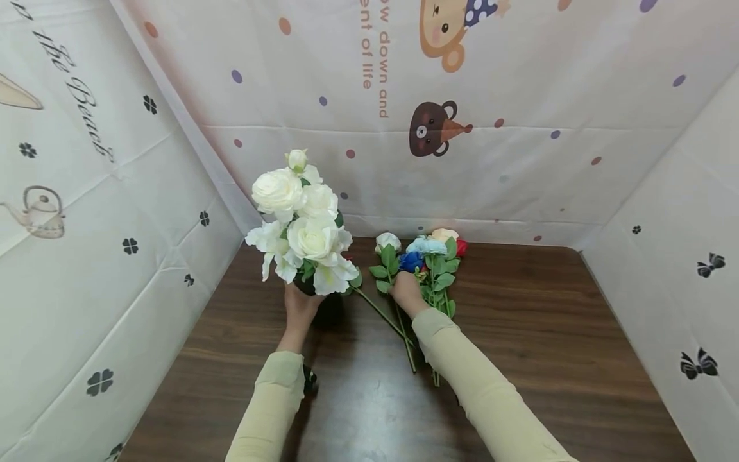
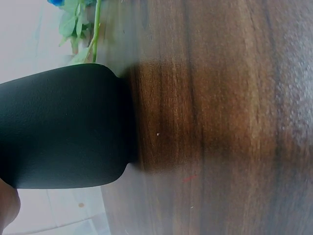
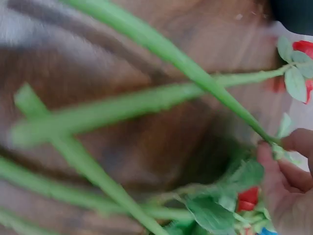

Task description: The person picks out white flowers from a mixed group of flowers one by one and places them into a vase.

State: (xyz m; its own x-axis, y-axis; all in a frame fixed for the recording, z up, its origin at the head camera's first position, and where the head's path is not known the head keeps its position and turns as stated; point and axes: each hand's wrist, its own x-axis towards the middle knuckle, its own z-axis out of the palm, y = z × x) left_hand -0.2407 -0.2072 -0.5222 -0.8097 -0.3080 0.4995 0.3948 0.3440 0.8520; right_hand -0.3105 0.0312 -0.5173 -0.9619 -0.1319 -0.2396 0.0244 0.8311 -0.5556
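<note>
In the head view my left hand (image 1: 300,305) grips a black vase (image 1: 306,284) filled with white flowers (image 1: 312,237). The left wrist view shows the smooth black vase (image 2: 63,127) upright just at the tabletop, with a bit of the hand (image 2: 7,208) at its side. My right hand (image 1: 408,294) is among the loose flowers; up close, thumb and fingers (image 3: 293,164) pinch a green flower stem (image 3: 195,73). Its bloom lies outside that view. Beside this hand are a white rose (image 1: 388,242) and a blue rose (image 1: 411,261).
Pale blue (image 1: 427,246), cream (image 1: 444,235) and red (image 1: 461,248) blooms lie behind the right hand. A red rose (image 3: 304,48) lies near the vase, its stem crossing others. Patterned white cloth (image 1: 519,179) walls the brown wooden table (image 1: 531,333).
</note>
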